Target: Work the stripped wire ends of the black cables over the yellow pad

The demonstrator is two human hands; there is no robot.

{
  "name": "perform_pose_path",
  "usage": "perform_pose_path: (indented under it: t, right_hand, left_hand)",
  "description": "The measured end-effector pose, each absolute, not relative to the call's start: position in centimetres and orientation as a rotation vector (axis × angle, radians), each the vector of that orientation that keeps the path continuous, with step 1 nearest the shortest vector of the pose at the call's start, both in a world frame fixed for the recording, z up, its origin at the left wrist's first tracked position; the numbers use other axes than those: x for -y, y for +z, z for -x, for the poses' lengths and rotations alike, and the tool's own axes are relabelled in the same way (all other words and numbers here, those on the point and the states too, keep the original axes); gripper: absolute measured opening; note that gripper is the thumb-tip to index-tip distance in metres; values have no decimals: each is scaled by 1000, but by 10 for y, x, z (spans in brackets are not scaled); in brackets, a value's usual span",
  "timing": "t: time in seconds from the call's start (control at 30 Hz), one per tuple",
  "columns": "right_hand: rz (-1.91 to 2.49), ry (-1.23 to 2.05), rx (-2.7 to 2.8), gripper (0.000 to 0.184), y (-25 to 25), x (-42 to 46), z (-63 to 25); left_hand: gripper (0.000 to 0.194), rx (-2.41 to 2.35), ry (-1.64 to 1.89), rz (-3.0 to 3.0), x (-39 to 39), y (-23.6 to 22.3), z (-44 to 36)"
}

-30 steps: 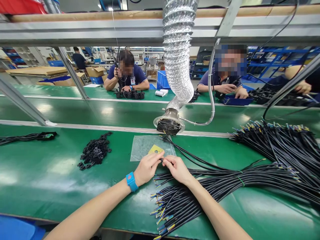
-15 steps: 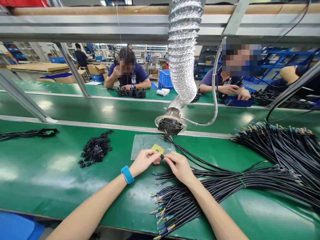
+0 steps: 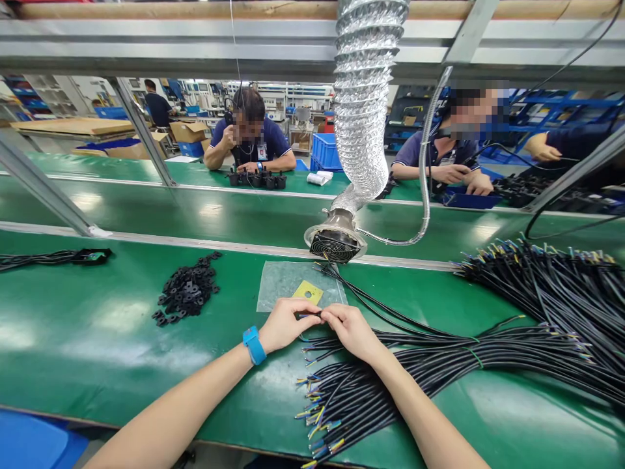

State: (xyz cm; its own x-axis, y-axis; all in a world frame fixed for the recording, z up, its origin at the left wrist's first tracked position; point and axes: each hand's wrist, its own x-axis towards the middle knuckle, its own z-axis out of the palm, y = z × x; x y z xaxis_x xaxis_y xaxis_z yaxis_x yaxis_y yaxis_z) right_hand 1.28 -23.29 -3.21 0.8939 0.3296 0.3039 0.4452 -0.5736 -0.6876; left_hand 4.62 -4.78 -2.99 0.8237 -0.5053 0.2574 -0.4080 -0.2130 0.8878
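Note:
My left hand [image 3: 286, 324] and my right hand [image 3: 351, 330] meet over the green bench, fingertips pinched together on the end of one thin black cable [image 3: 312, 314]. A small black part seems to sit at that cable end, too small to make out. A blue band [image 3: 254, 345] is on my left wrist. Under my right forearm lies a bundle of black cables [image 3: 439, 358] with coloured stripped ends pointing left. A pile of small black plastic parts [image 3: 187, 291] lies left of my hands.
A clear bag with a yellow card [image 3: 307, 292] lies just beyond my hands. A silver flexible duct ends in a fan grille [image 3: 334, 245] above the bench. More black cables [image 3: 561, 280] are heaped at the right. Other people work across the conveyor belt [image 3: 219, 218].
My hands stayed together on the cable end, dropping slightly back toward me. The view shifted a little.

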Motion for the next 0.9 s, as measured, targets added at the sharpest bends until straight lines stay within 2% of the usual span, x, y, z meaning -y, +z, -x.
perform_pose_path:
  t: [0.2,0.4,0.6,0.9]
  right_hand:
    - [2151,-80,466,40,-27,235,-18]
    - [2123,-58,418,25,-27,240,-19]
    - [2206,-197,445,18,-28,235,-17]
    - [2456,-619,407,15,-32,233,-18]
  left_hand:
    - [11,772,101,-1877,48,-38,-51]
    - [9,771,143,-1913,46,-39,-55]
    - [8,789,180,-1979,46,-39,-52]
    - [21,757,388,-2019,51,-42,-51]
